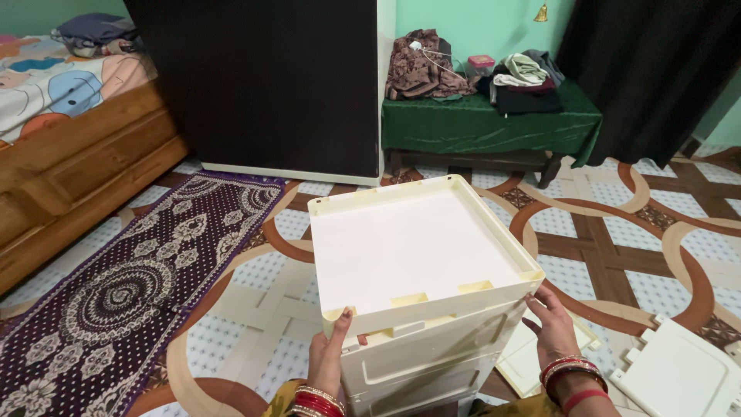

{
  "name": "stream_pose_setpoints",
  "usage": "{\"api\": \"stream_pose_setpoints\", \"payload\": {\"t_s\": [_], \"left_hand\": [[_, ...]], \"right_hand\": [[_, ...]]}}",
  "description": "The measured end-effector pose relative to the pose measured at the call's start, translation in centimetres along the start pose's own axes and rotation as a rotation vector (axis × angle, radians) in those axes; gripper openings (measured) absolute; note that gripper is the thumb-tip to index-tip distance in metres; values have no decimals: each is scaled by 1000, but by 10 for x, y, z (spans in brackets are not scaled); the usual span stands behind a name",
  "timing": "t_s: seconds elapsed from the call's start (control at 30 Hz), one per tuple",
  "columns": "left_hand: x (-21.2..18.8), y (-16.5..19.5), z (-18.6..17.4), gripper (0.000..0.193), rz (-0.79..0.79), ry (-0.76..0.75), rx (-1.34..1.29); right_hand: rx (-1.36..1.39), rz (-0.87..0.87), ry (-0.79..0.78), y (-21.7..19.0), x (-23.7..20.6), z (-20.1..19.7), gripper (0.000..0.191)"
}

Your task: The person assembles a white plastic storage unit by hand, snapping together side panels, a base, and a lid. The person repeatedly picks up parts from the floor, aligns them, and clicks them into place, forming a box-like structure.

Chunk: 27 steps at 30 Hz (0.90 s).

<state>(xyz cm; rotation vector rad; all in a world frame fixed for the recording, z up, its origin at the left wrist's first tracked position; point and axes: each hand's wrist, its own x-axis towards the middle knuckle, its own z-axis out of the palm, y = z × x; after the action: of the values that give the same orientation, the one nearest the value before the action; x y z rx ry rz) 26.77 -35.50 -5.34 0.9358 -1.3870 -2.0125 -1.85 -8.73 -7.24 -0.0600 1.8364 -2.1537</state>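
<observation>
Gripping the near edge of a cream plastic top panel (417, 247), both hands sit at its two front corners: the left hand (330, 357) closes on the near left corner with the thumb up on the rim and the fingers curled beneath, and the right hand (551, 328) lies against the near right corner with the fingers pressed together along the side. The panel lies flat and straight ahead of the person, roughly square, running away from the hands toward the far wall, so neither hand is clearly nearer. It rests on top of a cream plastic drawer cabinet (421, 363), whose front faces the person just below the hands. The cabinet stands on a patterned tile floor (617, 232). More cream plastic panels (679, 374) lie on the floor to the right, near the right hand. A dark patterned rug (139, 286) stretches along the left, beside a wooden bed (77, 162). Against the far wall stand a tall dark cabinet (262, 85) and a green-draped bench (486, 123) heaped with folded clothes (525, 81).
</observation>
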Motion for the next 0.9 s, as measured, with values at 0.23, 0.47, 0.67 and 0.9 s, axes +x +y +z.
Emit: {"api": "stream_pose_setpoints", "payload": {"t_s": [0.23, 0.47, 0.67, 0.9], "left_hand": [[18, 1, -5, 76, -65, -2, 24], [-2, 18, 6, 62, -191, 16, -347], [-4, 22, 8, 57, -205, 13, -341], [0, 21, 4, 56, -96, -72, -298]], "right_hand": [[-20, -29, -17, -7, -5, 1, 38], [136, -94, -23, -15, -9, 3, 40], [302, -109, -57, -29, -15, 15, 45], [270, -102, 46, -36, -19, 26, 38]]}}
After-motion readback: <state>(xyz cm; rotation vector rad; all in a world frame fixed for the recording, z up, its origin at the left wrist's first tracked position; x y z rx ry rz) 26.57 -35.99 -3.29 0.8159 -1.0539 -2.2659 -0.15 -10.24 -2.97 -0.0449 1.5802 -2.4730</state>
